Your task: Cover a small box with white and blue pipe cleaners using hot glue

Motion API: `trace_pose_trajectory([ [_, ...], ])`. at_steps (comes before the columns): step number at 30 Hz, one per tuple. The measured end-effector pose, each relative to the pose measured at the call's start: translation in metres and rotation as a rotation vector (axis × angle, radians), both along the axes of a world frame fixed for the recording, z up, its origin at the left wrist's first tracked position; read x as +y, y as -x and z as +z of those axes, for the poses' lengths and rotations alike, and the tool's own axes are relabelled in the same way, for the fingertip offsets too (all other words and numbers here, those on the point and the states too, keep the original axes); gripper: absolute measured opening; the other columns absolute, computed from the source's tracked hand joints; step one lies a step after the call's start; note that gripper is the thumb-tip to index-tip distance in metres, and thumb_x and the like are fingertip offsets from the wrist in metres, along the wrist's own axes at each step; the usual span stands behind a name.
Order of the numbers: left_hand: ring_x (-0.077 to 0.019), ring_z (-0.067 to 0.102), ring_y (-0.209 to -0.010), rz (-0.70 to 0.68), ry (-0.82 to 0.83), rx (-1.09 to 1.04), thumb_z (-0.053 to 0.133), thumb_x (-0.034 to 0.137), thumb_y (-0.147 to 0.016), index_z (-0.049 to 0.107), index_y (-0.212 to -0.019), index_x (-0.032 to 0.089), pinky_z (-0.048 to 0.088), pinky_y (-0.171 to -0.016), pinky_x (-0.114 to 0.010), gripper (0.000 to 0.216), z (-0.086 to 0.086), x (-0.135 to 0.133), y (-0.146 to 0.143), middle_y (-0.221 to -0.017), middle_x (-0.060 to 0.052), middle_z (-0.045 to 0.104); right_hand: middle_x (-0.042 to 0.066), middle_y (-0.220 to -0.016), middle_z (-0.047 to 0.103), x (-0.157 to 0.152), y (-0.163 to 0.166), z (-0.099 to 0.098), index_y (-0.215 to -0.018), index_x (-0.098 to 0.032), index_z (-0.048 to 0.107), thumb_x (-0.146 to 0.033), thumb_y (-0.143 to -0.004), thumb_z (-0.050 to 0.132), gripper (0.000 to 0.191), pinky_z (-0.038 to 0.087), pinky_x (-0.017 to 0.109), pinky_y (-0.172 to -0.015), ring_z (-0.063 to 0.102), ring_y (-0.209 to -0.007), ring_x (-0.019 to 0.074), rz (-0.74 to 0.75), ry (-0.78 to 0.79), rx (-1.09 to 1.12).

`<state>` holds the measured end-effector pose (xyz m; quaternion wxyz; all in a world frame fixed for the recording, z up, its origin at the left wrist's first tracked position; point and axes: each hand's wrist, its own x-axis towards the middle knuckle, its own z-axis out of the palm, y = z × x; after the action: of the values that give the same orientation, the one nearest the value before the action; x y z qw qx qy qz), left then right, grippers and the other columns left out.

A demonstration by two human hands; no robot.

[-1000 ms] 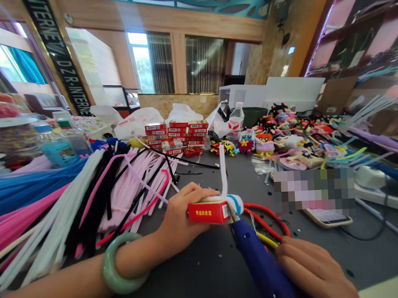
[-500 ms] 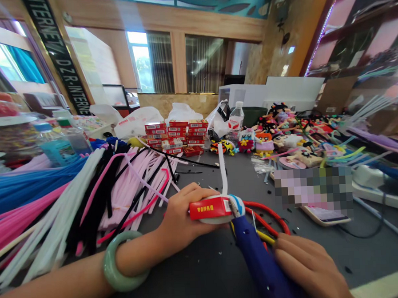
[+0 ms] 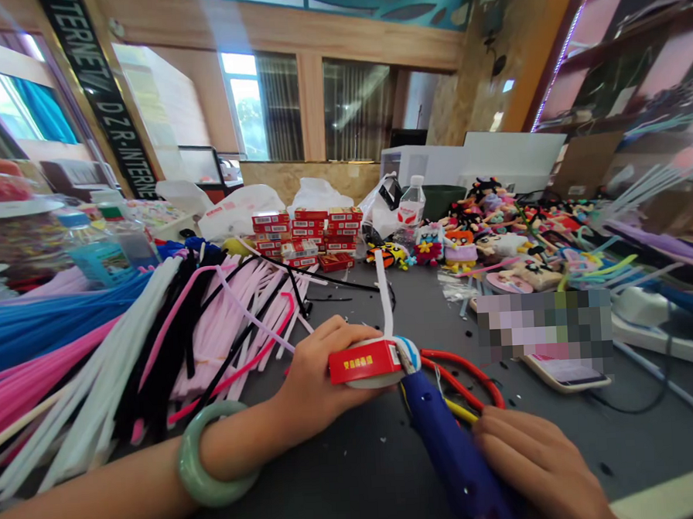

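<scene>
Head view: a small red box [image 3: 363, 362] wrapped with white and blue pipe cleaner is pinched in the left hand [image 3: 315, 377] above the grey table [image 3: 358, 476]. A blue glue gun [image 3: 455, 459] is gripped by the right hand [image 3: 537, 470], its nozzle touching the box's wrapped end. Pipe cleaner bundles [image 3: 96, 350] are piled at left.

Left hand [image 3: 315, 377] and right hand [image 3: 535, 466], fingers curled

bright daylight from rear windows [image 3: 260, 109] | window glare | edges warped, blurred | centre sharp
</scene>
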<state>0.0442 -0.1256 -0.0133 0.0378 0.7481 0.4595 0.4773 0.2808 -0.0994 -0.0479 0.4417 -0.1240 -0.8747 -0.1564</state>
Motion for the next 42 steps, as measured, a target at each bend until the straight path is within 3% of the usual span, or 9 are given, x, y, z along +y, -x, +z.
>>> trace_pose_trajectory([
  [3,-0.0136,0.056,-0.065,0.018,0.014,0.004,0.074,0.039,-0.071,0.065,-0.094,0.018,0.046,-0.061,-0.025,0.032,0.0,0.0,0.001,-0.078,-0.001,0.063,-0.001,-0.046,0.048,0.0,0.002,0.0,-0.059,-0.021,0.048,-0.032,-0.102,0.021,0.052,0.04,0.026,-0.047,0.046,-0.04,0.0115,0.007,-0.018,0.02],
  [11,-0.0138,0.056,-0.066,0.018,0.03,0.026,0.073,0.038,-0.072,0.064,-0.091,0.018,0.046,-0.062,-0.025,0.029,0.001,0.0,0.001,-0.078,-0.001,0.062,0.0,-0.05,0.055,-0.003,-0.004,0.002,-0.063,-0.02,0.055,-0.021,-0.1,0.029,0.045,0.044,0.025,-0.053,0.056,-0.048,0.0134,0.016,0.052,-0.081],
  [20,-0.0147,0.057,-0.07,0.066,0.029,-0.023,0.077,0.04,-0.068,0.059,-0.103,0.02,0.047,-0.066,-0.026,0.044,-0.002,0.0,0.001,-0.086,-0.001,0.064,0.0,-0.045,0.051,-0.008,-0.001,0.014,-0.057,-0.019,0.052,-0.02,-0.101,0.025,0.051,0.039,0.027,-0.047,0.052,-0.041,0.0126,0.024,0.018,-0.028],
  [30,-0.0134,0.057,-0.07,0.052,-0.018,0.005,0.077,0.035,-0.069,0.058,-0.106,0.02,0.047,-0.065,-0.024,0.044,-0.003,0.002,0.001,-0.087,0.0,0.064,0.0,-0.047,0.052,-0.008,-0.007,0.007,-0.058,-0.02,0.052,-0.015,-0.098,0.034,0.043,0.041,0.027,-0.05,0.053,-0.045,0.013,-0.018,0.012,-0.019],
  [35,-0.0146,0.058,-0.072,0.037,-0.054,0.032,0.074,0.038,-0.072,0.059,-0.104,0.019,0.047,-0.065,-0.025,0.04,-0.004,0.002,0.002,-0.086,-0.001,0.064,-0.001,-0.051,0.054,-0.006,-0.007,0.003,-0.063,-0.02,0.055,-0.018,-0.096,0.042,0.036,0.043,0.024,-0.054,0.055,-0.049,0.0124,0.003,0.071,-0.047],
  [42,-0.0148,0.059,-0.072,0.056,-0.015,0.016,0.072,0.039,-0.073,0.058,-0.104,0.02,0.047,-0.065,-0.026,0.038,-0.005,0.001,0.002,-0.086,-0.002,0.064,0.001,-0.05,0.052,-0.006,-0.003,0.006,-0.063,-0.02,0.057,-0.032,-0.1,0.03,0.048,0.04,0.025,-0.049,0.05,-0.046,0.0128,0.021,0.085,-0.042],
])
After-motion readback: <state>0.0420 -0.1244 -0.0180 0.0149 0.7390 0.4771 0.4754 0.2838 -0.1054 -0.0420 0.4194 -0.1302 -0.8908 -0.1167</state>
